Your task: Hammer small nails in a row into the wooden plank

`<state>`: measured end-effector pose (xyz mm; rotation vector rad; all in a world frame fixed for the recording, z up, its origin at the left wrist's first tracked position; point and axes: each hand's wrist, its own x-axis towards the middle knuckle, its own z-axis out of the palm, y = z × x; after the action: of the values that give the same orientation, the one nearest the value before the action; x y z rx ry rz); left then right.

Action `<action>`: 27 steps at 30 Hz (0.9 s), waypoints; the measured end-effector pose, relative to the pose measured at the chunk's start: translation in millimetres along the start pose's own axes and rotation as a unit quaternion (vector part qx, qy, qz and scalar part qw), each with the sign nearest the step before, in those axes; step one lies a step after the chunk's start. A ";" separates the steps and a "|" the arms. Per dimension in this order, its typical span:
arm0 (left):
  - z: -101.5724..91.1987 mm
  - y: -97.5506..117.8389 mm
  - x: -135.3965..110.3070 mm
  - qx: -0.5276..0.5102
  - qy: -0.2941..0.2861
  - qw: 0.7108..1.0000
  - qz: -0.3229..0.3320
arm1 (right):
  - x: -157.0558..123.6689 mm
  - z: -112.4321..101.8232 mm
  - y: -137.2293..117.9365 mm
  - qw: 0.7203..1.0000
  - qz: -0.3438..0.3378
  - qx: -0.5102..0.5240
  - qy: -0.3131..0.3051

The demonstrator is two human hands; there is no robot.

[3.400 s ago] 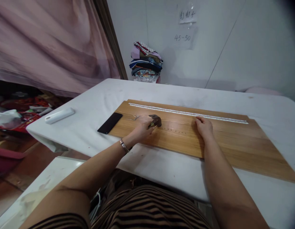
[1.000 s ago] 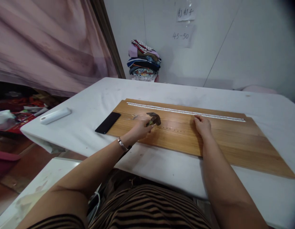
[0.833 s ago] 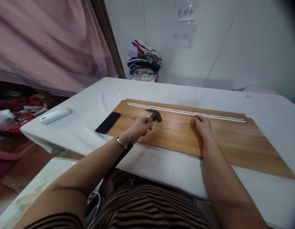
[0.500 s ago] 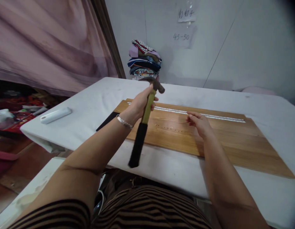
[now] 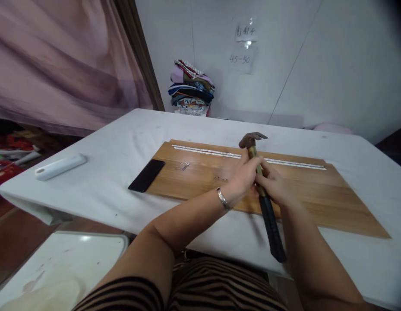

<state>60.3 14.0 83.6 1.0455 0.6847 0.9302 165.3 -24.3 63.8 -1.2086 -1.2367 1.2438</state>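
Observation:
The claw hammer is held tilted over the wooden board, its claw pointing right and its black grip hanging toward me. My left hand is closed round the yellow part of the handle, just below the head. Pressed against the same part from the right, my right hand has its thumb across the handle; its other fingers are partly hidden. Left of my hands, a short row of small nails stands in the board. A loose heap of nails lies farther left.
Two white measuring strips run along the board's far side. A black phone-like slab covers its left end. On the white-covered table lies a white cylindrical object. Folded cloths are stacked by the wall; a white stool stands lower left.
My left hand has carried the hammer right, and its claw now points right instead of left. My right hand, apart from it before, now meets the handle. The nail heap has come into view.

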 end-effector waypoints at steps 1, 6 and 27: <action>-4.2 -4.4 -4.2 0.008 -0.019 1.000 0.010 | 1.3 0.2 0.1 1.000 0.002 -0.012 0.011; -64.2 -21.1 -17.8 0.134 -0.022 0.986 0.101 | -1.0 0.8 -1.0 0.997 0.025 -0.068 0.025; -193.4 -27.0 48.8 0.147 0.252 0.956 0.016 | -11.1 61.2 18.6 0.933 0.033 -0.357 0.012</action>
<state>-70.6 131.6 -14.2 1.0879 1.2642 1.1609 104.7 -38.0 44.9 -1.7823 -1.7142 0.8268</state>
